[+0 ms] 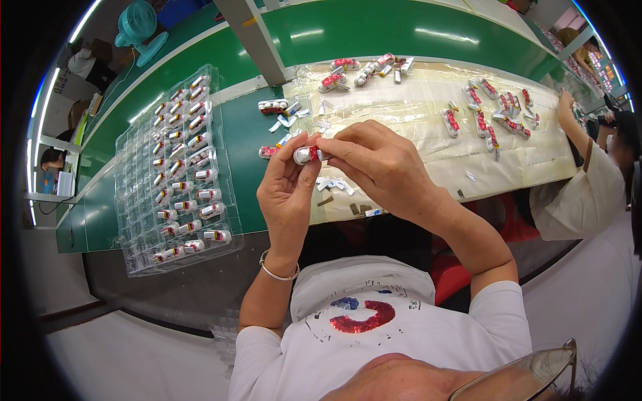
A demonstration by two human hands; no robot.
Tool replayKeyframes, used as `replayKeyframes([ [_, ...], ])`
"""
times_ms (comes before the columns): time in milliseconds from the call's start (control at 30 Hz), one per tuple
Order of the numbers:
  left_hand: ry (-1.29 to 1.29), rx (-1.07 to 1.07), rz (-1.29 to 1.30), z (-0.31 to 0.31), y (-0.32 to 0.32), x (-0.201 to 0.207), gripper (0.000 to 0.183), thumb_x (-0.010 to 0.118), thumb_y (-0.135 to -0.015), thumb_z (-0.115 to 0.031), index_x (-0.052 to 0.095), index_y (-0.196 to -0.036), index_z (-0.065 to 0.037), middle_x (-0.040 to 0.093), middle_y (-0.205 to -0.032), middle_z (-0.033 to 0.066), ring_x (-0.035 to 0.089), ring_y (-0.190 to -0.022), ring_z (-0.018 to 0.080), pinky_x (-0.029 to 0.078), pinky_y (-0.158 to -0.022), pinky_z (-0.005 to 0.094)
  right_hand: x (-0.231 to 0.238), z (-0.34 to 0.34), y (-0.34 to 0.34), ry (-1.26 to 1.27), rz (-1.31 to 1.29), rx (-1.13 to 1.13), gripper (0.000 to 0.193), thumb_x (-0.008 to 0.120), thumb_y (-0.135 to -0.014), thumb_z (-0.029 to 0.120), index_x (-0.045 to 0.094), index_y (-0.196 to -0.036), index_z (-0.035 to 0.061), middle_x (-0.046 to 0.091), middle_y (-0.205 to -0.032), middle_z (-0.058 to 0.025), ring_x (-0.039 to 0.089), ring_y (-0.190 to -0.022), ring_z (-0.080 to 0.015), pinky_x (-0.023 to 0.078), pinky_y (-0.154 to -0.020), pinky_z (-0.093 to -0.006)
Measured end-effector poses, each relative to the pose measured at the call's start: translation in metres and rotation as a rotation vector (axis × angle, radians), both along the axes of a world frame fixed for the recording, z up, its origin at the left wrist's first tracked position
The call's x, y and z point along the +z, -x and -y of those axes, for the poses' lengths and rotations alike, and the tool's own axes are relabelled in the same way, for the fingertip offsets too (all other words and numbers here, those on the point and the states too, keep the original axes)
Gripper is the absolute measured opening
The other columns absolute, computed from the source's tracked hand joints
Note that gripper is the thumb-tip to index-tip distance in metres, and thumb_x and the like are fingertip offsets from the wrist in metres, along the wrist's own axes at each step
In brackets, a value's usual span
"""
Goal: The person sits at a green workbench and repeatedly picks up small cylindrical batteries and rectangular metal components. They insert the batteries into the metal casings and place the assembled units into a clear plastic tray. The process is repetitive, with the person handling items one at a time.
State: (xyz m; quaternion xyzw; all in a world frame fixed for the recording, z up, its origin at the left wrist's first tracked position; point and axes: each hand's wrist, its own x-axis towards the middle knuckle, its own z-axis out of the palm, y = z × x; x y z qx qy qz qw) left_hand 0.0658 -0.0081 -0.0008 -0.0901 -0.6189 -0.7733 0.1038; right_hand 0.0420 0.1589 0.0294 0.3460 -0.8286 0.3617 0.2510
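A small red-and-white piece, which looks like a toy vehicle, is held up over the table edge. My left hand grips it between thumb and fingers, its white rounded end turned toward me. My right hand pinches at its right side, where the fingertips hide part of it. Just behind my left hand lies a similar red-and-white piece, partly covered. Another piece lies farther back. Small white-and-blue strips are scattered by my hands.
To the left, a clear plastic tray holds several such pieces. More pieces lie at the back and a group at the right on the pale taped sheet. A metal post rises behind. Another person's arm reaches in at right.
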Motion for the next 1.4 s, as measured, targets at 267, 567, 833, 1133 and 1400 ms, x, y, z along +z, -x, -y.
replayKeyframes([
  [267,0.032,-0.024,-0.007,0.003,-0.002,0.0,0.031,0.06,-0.095,0.001,0.056,-0.125,0.005,0.066,-0.117,0.0146,0.063,-0.108,0.0154,0.052,-0.095,0.0282,-0.004,0.002,-0.001,0.082,0.071,0.023,0.03,0.073,-0.083,0.006,0.071,-0.113,0.0049,0.066,-0.087,-0.009,0.064,-0.075,-0.0213,0.053,-0.062,-0.0309],
  [567,0.017,0.003,-0.003,0.0,-0.005,0.004,0.032,0.058,-0.094,0.004,0.056,-0.126,0.006,0.065,-0.12,0.0179,0.064,-0.106,0.0168,0.052,-0.094,0.0276,-0.009,0.003,0.0,0.041,-0.056,0.013,0.036,0.073,-0.078,0.007,0.068,-0.114,0.0048,0.064,-0.081,-0.0074,0.063,-0.072,-0.0211,0.051,-0.056,-0.0311],
  [833,0.035,-0.023,-0.005,0.002,-0.005,0.009,0.034,0.059,-0.094,0.004,0.054,-0.128,0.008,0.066,-0.118,0.0179,0.066,-0.104,0.0173,0.054,-0.093,0.0287,-0.011,0.002,-0.002,0.038,-0.127,-0.003,0.038,0.072,-0.077,0.005,0.068,-0.115,0.005,0.064,-0.084,-0.005,0.064,-0.074,-0.0188,0.052,-0.057,-0.0282],
  [1133,0.058,0.016,0.008,-0.002,-0.009,0.006,0.035,0.06,-0.095,0.002,0.055,-0.129,0.007,0.065,-0.119,0.0139,0.062,-0.108,0.0151,0.051,-0.094,0.0265,-0.007,0.003,-0.007,-0.032,-0.161,-0.074,0.039,0.069,-0.074,0.005,0.068,-0.113,0.003,0.064,-0.085,-0.0033,0.063,-0.076,-0.0183,0.051,-0.057,-0.0282],
  [1400,0.066,0.047,-0.013,-0.007,-0.01,0.006,0.036,0.058,-0.095,0.002,0.053,-0.13,0.008,0.067,-0.115,0.0171,0.066,-0.104,0.0173,0.054,-0.093,0.0294,-0.008,0.003,-0.007,-0.107,-0.259,-0.148,0.036,0.069,-0.072,0.008,0.07,-0.107,0.003,0.064,-0.085,-0.0023,0.062,-0.076,-0.0173,0.052,-0.057,-0.0272],
])
